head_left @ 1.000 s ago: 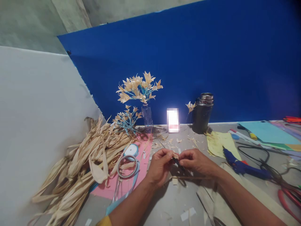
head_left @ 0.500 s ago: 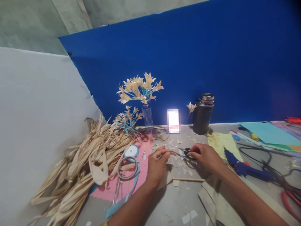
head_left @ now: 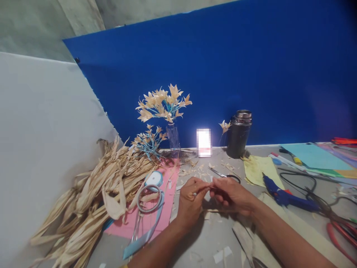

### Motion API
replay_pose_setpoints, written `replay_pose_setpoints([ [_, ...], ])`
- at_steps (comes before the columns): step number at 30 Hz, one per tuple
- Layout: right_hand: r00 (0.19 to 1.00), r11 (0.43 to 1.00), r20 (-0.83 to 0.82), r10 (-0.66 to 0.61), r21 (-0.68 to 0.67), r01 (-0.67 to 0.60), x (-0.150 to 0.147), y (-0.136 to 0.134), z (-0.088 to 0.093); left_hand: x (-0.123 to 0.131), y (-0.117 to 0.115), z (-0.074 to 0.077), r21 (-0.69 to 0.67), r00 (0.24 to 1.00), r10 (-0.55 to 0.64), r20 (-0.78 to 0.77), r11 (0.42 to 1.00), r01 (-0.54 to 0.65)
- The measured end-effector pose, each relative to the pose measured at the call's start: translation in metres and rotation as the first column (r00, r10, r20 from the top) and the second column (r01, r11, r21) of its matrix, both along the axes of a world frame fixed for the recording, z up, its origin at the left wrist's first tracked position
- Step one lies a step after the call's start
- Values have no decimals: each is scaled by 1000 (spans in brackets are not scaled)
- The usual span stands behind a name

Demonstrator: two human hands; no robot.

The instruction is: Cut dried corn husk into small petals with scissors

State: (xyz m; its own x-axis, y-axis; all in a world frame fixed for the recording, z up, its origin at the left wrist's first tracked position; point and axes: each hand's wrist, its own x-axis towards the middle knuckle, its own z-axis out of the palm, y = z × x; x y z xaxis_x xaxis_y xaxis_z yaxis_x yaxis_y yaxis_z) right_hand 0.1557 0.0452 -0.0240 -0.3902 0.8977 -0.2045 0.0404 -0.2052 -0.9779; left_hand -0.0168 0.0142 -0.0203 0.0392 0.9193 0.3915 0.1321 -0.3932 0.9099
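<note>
My left hand (head_left: 191,203) is closed, with thumb and forefinger pinching a thin stem-like piece whose slender end (head_left: 175,194) seems to stick out to the left of the hand. Up against it, my right hand (head_left: 234,195) is closed too, its fingertips meeting the left ones. What lies between the right fingers is too small to make out. Just beyond the hands, scissors (head_left: 220,173) with black handles lie on the table, partly covered by my right hand. A thin stick (head_left: 220,211) rests on the table below my hands.
Dried corn husks (head_left: 92,197) heap up on the left, beside pink paper (head_left: 122,227), a ribbon spool (head_left: 154,178) and a tape ring (head_left: 149,210). Husk flowers (head_left: 164,102) stand in a clear bottle (head_left: 173,141). Rightward are a dark flask (head_left: 239,136), a blue glue gun (head_left: 287,197) and red-handled pliers (head_left: 331,234).
My right hand has let go of the scissors, which now lie on the table, and has moved left to meet my left hand. The view has shifted slightly.
</note>
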Motion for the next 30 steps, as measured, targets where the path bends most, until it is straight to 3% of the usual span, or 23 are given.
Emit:
replay_pose_setpoints([
  [2,994,999,-102,-34,-39,31,-3,-1,-2,0,0,-2,-10,1000,-31,7,999,31],
  [4,990,995,-101,-95,9,96,-2,1,-1,1,0,-3,-109,994,-49,102,992,60],
  [7,982,982,-92,-164,83,172,0,2,6,3,2,-5,-340,944,-56,326,924,173],
  [10,984,971,-51,-173,157,179,-2,-1,12,5,3,-8,-435,911,-58,408,865,250],
  [12,985,972,-49,-167,160,173,-4,-3,12,6,4,-9,-454,906,-63,419,850,269],
  [17,968,989,-201,-148,-7,149,-1,-3,7,4,6,-11,-472,875,-43,482,828,301],
  [24,975,988,-180,-128,66,142,-6,-11,11,4,5,-10,-447,864,-80,497,830,334],
  [30,882,995,-472,-11,-97,-39,-7,-15,12,4,2,-4,-400,744,-181,644,749,528],
])
